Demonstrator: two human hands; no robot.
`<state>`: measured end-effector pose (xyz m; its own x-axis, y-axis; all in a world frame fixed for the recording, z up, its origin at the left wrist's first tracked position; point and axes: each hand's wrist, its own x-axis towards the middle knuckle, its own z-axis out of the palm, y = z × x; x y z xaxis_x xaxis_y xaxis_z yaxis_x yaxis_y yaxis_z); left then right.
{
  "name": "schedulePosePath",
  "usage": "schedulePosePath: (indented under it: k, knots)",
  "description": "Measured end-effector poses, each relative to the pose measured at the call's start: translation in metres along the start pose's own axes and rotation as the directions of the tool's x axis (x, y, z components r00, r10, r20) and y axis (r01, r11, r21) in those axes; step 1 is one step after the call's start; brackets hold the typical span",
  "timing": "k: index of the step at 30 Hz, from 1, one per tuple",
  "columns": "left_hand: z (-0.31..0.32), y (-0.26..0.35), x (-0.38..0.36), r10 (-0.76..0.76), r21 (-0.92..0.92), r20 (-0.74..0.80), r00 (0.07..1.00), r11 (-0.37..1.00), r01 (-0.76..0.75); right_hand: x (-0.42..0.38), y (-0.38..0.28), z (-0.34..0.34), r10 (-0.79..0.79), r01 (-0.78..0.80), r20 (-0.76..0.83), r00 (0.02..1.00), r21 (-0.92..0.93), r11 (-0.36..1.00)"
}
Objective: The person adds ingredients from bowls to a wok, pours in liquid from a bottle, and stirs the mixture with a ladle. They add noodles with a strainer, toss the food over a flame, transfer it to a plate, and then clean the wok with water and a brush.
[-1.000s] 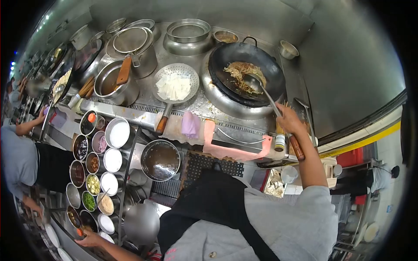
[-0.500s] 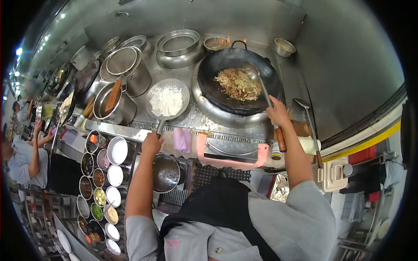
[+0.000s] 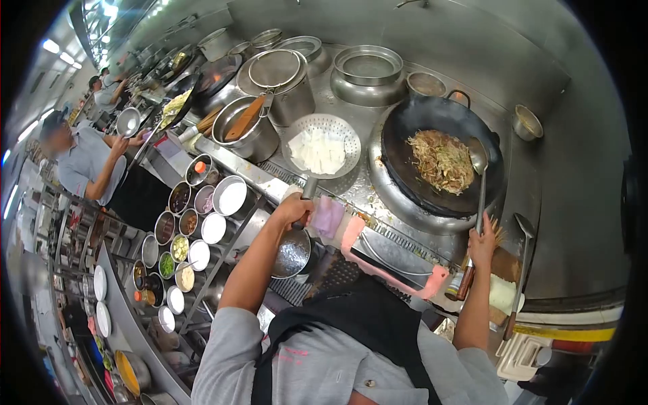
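Observation:
My left hand (image 3: 295,208) is closed around the handle of a perforated strainer (image 3: 350,143). White flat pieces (image 3: 316,151) of food lie in the strainer, which is over the steel counter left of the wok. My right hand (image 3: 481,243) grips the long handle of a ladle (image 3: 479,158). The ladle's bowl rests inside the black wok (image 3: 418,113), at the right edge of a heap of browned, noodle-like shreds (image 3: 442,162). A pink-purple cloth (image 3: 329,217) lies near my left hand. Under the strainer's handle is a dark pan (image 3: 291,255).
Steel pots (image 3: 246,131) and a lidded round vessel (image 3: 368,67) stand behind the strainer. Ingredient cups (image 3: 214,228) line the left side. A spatula (image 3: 524,226) lies right of the wok. Further left, a co-worker (image 3: 94,152) holds a ladle over another wok.
My view has turned left, so the counter appears shifted right and more of the co-worker shows. The ladle's bowl now sits beside the heap, and both hands keep their grips.

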<state>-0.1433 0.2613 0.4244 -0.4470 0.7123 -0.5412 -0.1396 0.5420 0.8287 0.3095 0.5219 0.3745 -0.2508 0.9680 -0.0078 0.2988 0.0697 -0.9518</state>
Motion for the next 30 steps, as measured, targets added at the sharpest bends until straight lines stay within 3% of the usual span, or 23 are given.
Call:
schedulePosePath:
  k: [2, 5, 7, 11, 14, 17, 18, 20, 23, 30]
  knots:
    - [0.007, 0.013, -0.023, 0.038, -0.002, -0.119, 0.992, 0.999, -0.039, 0.001, 0.0, -0.001, 0.028, -0.028, 0.009, 1.0, 0.051, 0.998]
    - [0.014, 0.042, -0.04, 0.126, 0.104, -0.152, 0.98, 0.988, -0.111, 0.004, 0.012, -0.001, 0.058, -0.058, 0.008, 0.998, 0.133, 0.989]
    - [0.023, 0.065, -0.041, 0.185, 0.209, -0.145, 0.972, 0.966, -0.152, 0.001, 0.007, -0.004, 0.073, -0.081, 0.05, 0.996, 0.188, 0.979]
    - [0.054, 0.098, -0.015, 0.331, 0.354, -0.079, 0.94, 0.891, -0.284, -0.003, -0.004, -0.002, 0.063, -0.059, -0.031, 0.998, 0.116, 0.992]
    - [0.087, 0.105, 0.023, 0.477, 0.537, -0.035, 0.878, 0.75, -0.386, -0.006, -0.008, -0.001, 0.073, -0.066, -0.035, 0.997, 0.16, 0.985]
    - [0.129, 0.1, 0.064, 0.679, 0.794, -0.017, 0.734, 0.456, -0.403, -0.006, -0.002, 0.0, 0.065, -0.055, -0.043, 0.997, 0.197, 0.979]
    - [0.144, 0.103, 0.065, 0.619, 0.776, -0.042, 0.784, 0.515, -0.365, -0.005, 0.001, 0.001, 0.054, -0.043, -0.053, 0.997, 0.201, 0.979]
    - [0.165, 0.1, 0.073, 0.659, 0.821, -0.01, 0.752, 0.435, -0.371, -0.006, 0.003, 0.002, 0.052, -0.037, -0.072, 0.996, 0.198, 0.98]
    - [0.188, 0.104, 0.079, 0.61, 0.883, 0.016, 0.792, 0.363, -0.298, -0.008, 0.004, 0.001, 0.056, -0.036, -0.072, 0.996, 0.249, 0.968]
    - [0.207, 0.11, 0.081, 0.66, 0.919, 0.054, 0.749, 0.261, -0.296, -0.011, 0.0, -0.002, 0.085, -0.071, -0.043, 0.995, 0.259, 0.963]
